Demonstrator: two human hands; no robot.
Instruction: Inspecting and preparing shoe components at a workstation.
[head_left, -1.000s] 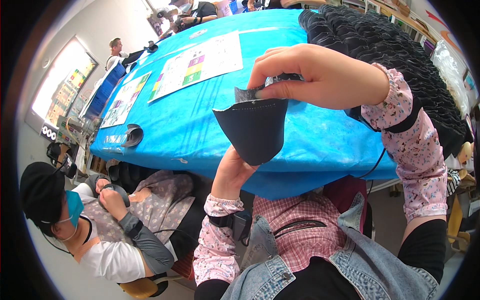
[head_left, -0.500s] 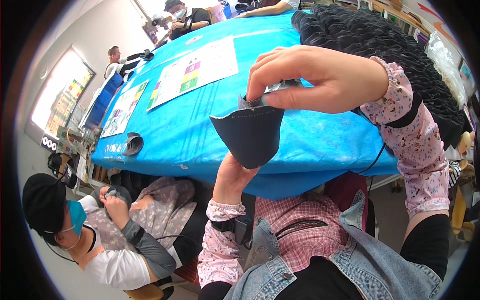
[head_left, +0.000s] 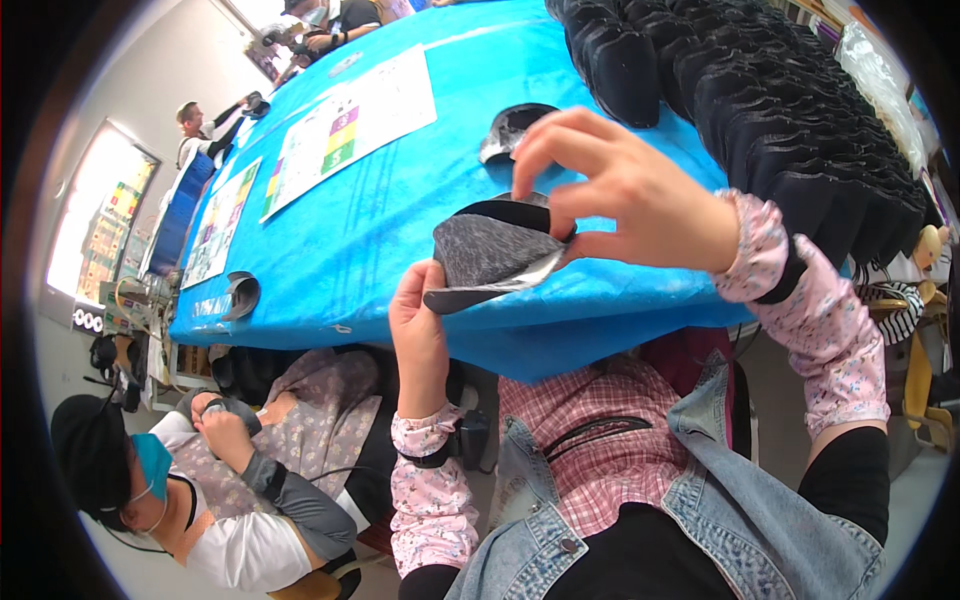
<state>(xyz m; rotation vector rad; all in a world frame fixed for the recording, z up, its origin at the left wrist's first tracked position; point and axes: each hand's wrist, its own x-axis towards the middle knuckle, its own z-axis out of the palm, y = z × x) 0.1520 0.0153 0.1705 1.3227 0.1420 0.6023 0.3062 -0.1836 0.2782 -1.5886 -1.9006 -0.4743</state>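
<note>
A curved black shoe-upper-like piece with a heathered grey lining point(head_left: 490, 250) is held over the table's near edge, its lining facing up. My left hand point(head_left: 418, 320) grips its lower left corner, thumb on top and the other fingers mostly hidden underneath. At its right end, my right hand point(head_left: 640, 205) has the thumb and a bent finger around the corner, while the index finger arches away above it. Just beyond, a curved black piece with a shiny grey inside point(head_left: 512, 132) lies on the blue-covered table point(head_left: 400, 220).
Long overlapping rows of black pieces point(head_left: 770, 120) fill the table's right side. Printed sheets point(head_left: 355, 130) lie to the left, with another curved piece point(head_left: 240, 297) near the left edge. A seated co-worker point(head_left: 230, 470) is close at lower left; other people sit farther off.
The held piece has been turned and lowered, so its grey lining now shows instead of the black outside. My right hand has shifted to its right corner. The view has tilted slightly.
</note>
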